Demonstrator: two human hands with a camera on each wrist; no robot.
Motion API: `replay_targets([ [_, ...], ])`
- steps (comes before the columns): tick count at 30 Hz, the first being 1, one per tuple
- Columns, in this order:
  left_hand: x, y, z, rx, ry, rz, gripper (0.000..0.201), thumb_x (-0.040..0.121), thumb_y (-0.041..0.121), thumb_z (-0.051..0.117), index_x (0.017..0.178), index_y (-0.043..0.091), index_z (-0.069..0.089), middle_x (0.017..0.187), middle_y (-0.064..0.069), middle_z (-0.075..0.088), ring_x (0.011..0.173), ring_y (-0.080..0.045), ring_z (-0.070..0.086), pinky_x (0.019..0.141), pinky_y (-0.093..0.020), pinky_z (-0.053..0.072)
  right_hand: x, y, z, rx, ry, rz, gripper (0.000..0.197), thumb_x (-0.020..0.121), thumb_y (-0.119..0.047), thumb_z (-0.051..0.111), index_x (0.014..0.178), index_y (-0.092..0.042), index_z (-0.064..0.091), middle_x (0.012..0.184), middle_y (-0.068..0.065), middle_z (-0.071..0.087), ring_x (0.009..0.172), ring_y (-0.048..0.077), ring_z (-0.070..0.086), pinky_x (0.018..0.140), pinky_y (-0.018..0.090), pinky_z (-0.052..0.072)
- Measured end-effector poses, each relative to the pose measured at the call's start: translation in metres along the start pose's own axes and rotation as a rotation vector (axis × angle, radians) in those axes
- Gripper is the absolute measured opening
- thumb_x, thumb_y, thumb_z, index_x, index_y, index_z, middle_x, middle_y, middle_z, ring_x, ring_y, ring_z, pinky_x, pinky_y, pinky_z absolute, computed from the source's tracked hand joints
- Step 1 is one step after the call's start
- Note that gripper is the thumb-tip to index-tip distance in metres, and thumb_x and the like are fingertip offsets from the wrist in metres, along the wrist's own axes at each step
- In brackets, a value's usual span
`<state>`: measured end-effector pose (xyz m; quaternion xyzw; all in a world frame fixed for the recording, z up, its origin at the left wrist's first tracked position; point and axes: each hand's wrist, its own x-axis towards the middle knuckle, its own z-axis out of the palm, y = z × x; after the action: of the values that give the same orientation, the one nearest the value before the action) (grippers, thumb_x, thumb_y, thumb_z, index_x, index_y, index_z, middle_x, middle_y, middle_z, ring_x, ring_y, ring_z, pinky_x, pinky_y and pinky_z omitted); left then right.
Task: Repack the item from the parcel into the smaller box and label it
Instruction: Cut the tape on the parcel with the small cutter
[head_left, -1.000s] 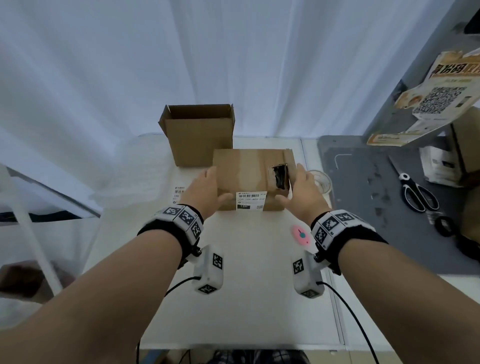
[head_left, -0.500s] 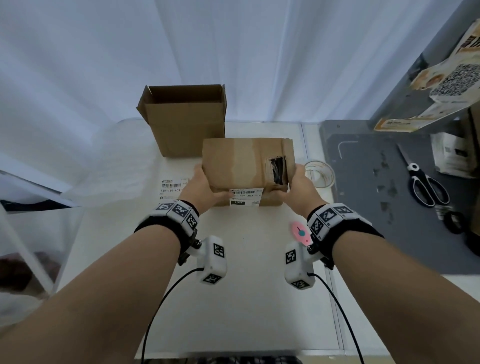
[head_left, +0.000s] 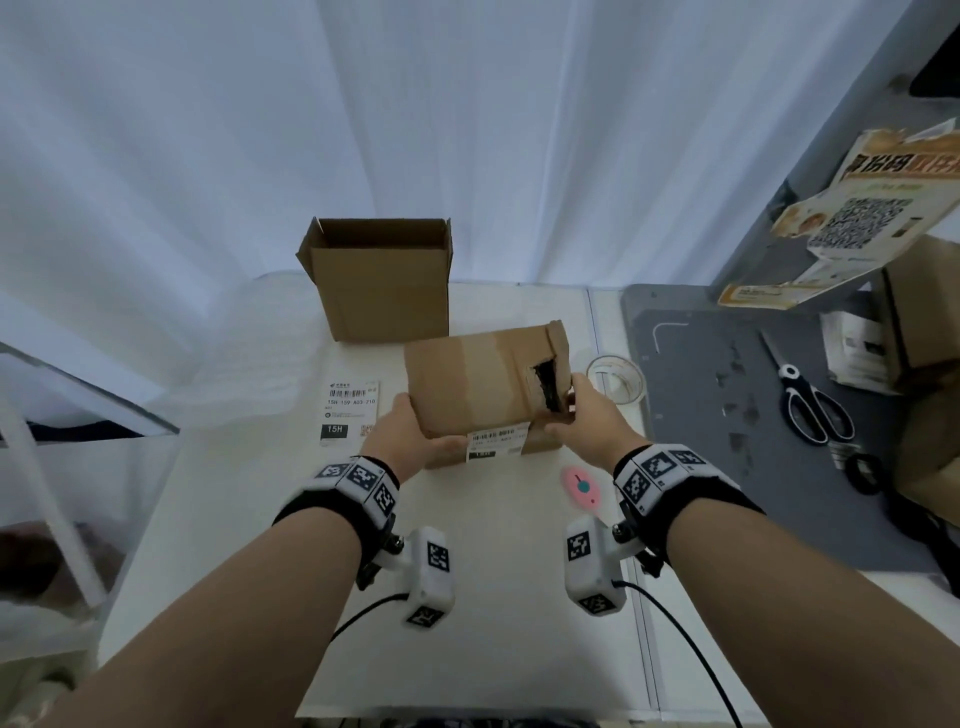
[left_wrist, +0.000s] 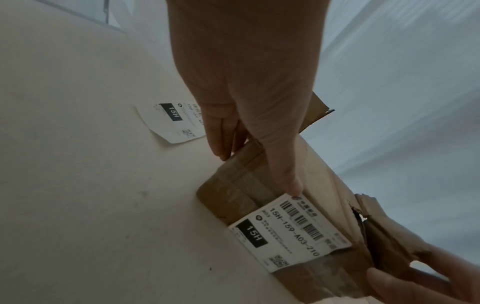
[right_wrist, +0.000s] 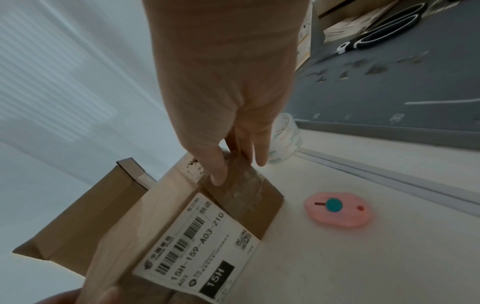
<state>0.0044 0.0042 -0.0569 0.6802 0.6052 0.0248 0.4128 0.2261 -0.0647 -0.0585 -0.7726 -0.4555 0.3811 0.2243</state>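
I hold the parcel, a worn brown taped carton with a torn hole near its right end, tilted low over the white table. My left hand grips its left end, thumb on the near face. At the right end my right hand grips beside the hole. A shipping label marked 15H sticks to the parcel's near face. The smaller box stands behind the parcel, with its top flaps up. A loose label lies flat to the left. I cannot tell whether the parcel touches the table.
A pink cutter lies just in front of my right wrist. A clear tape roll stands right of the parcel. Scissors lie on the grey mat at the right. White bubble wrap covers the far left.
The parcel has come off its place by the smaller box and moved toward me. It is now tilted, with its right end turned away. Both hands kept their grip.
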Motion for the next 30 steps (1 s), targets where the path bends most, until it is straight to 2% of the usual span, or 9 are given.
replay_targets([
  [3,0.002,-0.001,0.003,-0.055,-0.014,0.016,0.091,0.067,0.039,0.081,0.133,0.005,0.028,0.131,-0.012,0.052,0.116,-0.028,0.053,0.096,-0.039,0.047,0.001,0.005,0.001,0.139,-0.018,0.009,0.058,0.069,-0.008,0.081,0.113,-0.011,0.042,0.098,-0.004,0.054,0.09,0.009,0.056,0.075,0.02,0.048],
  [5,0.006,-0.002,0.006,-0.126,-0.014,0.013,0.095,0.067,0.033,0.083,0.135,0.005,0.024,0.132,-0.013,0.05,0.116,-0.029,0.052,0.097,-0.04,0.047,0.005,0.01,0.005,0.233,-0.004,0.007,0.065,0.064,-0.009,0.085,0.115,-0.008,0.044,0.1,-0.002,0.058,0.091,0.011,0.059,0.07,0.015,0.046],
  [9,0.013,-0.011,0.014,-0.253,0.016,0.001,0.1,0.066,0.032,0.084,0.139,0.01,0.02,0.129,-0.008,0.051,0.116,-0.025,0.052,0.097,-0.038,0.046,0.009,0.019,0.012,0.339,-0.024,0.035,0.069,0.074,-0.004,0.076,0.125,-0.01,0.031,0.092,-0.008,0.052,0.083,0.002,0.054,0.056,0.001,0.043],
  [14,0.012,-0.01,0.009,-0.435,0.109,-0.024,0.081,0.066,0.041,0.081,0.131,0.015,0.04,0.113,0.004,0.059,0.102,-0.015,0.058,0.092,-0.033,0.048,0.009,0.018,0.008,0.381,0.0,0.007,0.076,0.081,-0.014,0.072,0.14,-0.018,0.024,0.103,-0.005,0.054,0.092,0.006,0.055,0.069,0.013,0.043],
  [16,0.014,-0.002,-0.001,-0.43,0.175,-0.013,0.064,0.072,0.046,0.075,0.122,0.015,0.049,0.109,0.002,0.062,0.097,-0.015,0.06,0.088,-0.032,0.049,0.009,0.011,0.001,0.36,0.048,-0.033,0.067,0.085,-0.021,0.067,0.141,-0.019,0.029,0.107,-0.003,0.056,0.088,0.003,0.055,0.071,0.017,0.046],
  [19,0.019,0.014,-0.017,-0.423,0.243,0.044,0.044,0.082,0.034,0.067,0.117,0.01,0.057,0.104,-0.002,0.063,0.093,-0.016,0.061,0.078,-0.027,0.048,0.014,0.002,-0.013,0.349,0.104,-0.087,0.049,0.089,-0.026,0.06,0.135,-0.02,0.042,0.105,-0.003,0.062,0.091,0.01,0.061,0.082,0.031,0.055],
  [23,0.028,0.02,-0.023,-0.466,0.169,0.092,0.029,0.086,0.022,0.063,0.112,0.009,0.065,0.104,-0.007,0.068,0.092,-0.018,0.063,0.079,-0.025,0.049,0.026,0.0,-0.022,0.26,0.088,-0.062,0.036,0.091,-0.027,0.055,0.127,-0.02,0.053,0.082,-0.014,0.055,0.081,0.012,0.057,0.08,0.035,0.052],
  [26,0.033,0.018,-0.02,-0.435,0.111,0.107,0.026,0.089,0.021,0.06,0.112,0.01,0.066,0.102,-0.008,0.068,0.091,-0.02,0.063,0.079,-0.026,0.049,0.031,-0.002,-0.021,0.199,0.085,0.01,0.035,0.088,-0.031,0.056,0.122,-0.019,0.055,0.09,-0.005,0.059,0.098,0.026,0.06,0.093,0.048,0.05],
  [30,0.04,0.02,-0.023,-0.323,0.109,0.114,0.029,0.091,0.025,0.057,0.115,0.01,0.064,0.103,-0.007,0.067,0.089,-0.018,0.06,0.086,-0.033,0.05,0.038,0.0,-0.019,0.206,0.095,0.064,0.036,0.086,-0.036,0.057,0.119,-0.021,0.057,0.103,0.005,0.064,0.104,0.03,0.061,0.093,0.05,0.051],
])
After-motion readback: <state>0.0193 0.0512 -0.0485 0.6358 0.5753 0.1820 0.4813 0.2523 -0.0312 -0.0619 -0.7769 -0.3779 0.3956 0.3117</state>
